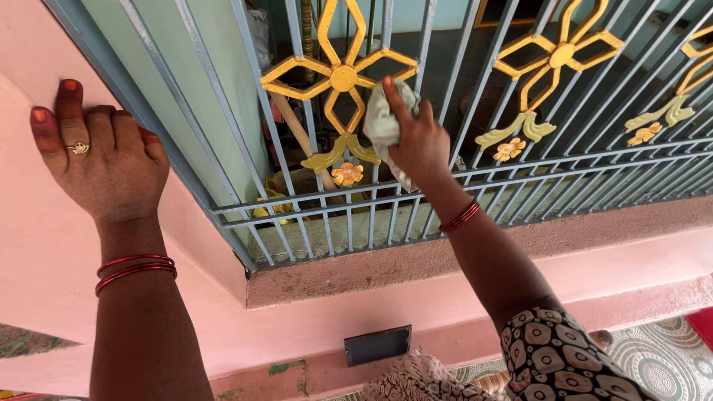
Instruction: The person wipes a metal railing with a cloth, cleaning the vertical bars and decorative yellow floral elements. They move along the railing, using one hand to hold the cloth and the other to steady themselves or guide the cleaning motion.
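Pink plastered wall [44, 245] with a matching pink sill ledge [520, 260] is framing a window fitted with a grey-blue painted metal bar grille [445, 186]. Three gold-painted metal flower ornaments are showing on the grille: one full at left-centre [342, 78], one at upper right [561, 53], one cut off at the right edge [698, 56]. Three small gold blossoms are sitting under them, at [347, 174], [509, 149] and [644, 134].

Right hand [420, 141] is clenching a crumpled pale grey-green cloth [380, 119], fingers closed round it, index finger raised; the cloth is pressing against the bars just right of the first ornament. One red bangle [460, 217] is sitting on that wrist.

Left hand [104, 160] is lying flat and open on the pink wall beside the grille frame, fingers spread slightly, holding nothing. One gold ring [78, 148] is showing on a finger; two red bangles [135, 269] are circling the wrist.

One small dark rectangular plate [377, 344] is set in the wall below the sill. Patterned floor covering [661, 356] is showing at lower right.
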